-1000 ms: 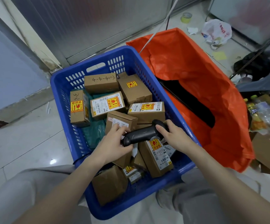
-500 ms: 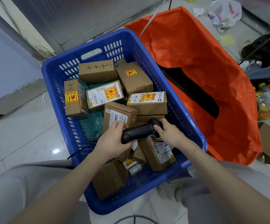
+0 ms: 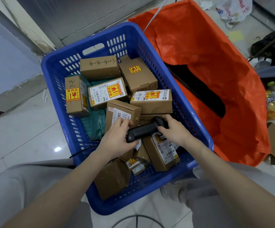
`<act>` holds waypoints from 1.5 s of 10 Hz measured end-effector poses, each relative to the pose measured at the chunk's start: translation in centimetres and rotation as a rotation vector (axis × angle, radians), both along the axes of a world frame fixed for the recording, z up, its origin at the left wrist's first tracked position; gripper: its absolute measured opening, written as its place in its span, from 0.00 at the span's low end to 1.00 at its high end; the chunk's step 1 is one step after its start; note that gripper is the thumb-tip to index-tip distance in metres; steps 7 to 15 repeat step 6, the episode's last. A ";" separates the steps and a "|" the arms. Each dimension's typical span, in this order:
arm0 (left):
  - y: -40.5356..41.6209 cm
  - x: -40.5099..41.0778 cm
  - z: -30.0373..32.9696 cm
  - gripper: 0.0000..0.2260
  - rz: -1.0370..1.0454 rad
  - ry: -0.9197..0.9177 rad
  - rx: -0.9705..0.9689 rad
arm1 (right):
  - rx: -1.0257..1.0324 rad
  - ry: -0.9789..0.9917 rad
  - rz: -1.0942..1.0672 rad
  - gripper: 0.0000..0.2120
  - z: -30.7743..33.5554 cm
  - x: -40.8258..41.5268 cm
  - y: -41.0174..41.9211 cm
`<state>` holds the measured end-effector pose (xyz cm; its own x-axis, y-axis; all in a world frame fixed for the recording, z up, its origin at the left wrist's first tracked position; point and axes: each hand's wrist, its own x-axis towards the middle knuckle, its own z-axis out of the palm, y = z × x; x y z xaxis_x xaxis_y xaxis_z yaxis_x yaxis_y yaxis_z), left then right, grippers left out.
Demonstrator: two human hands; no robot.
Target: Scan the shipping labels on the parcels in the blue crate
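Head view: both hands' grip closed on scanner [image 3: 143, 131]

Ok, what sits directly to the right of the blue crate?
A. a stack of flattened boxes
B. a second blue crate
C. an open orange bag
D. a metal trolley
C: an open orange bag lies against the right wall of the blue crate, its dark opening facing up.

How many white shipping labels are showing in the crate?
5 visible: centre-left label, centre-right label, label under the left hand, label beside the right hand, small label nearest the camera. More may be hidden.
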<state>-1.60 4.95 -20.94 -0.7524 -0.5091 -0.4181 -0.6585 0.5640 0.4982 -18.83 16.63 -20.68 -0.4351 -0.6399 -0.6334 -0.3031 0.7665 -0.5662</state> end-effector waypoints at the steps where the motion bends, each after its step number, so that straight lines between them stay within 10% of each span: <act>1: -0.1 -0.2 0.2 0.27 0.002 0.003 -0.002 | -0.006 0.018 0.018 0.21 0.0 -0.1 -0.1; 15: -2.3 -1.1 4.0 0.25 0.079 0.178 -0.069 | -0.112 0.158 0.009 0.24 3.6 -1.2 -0.8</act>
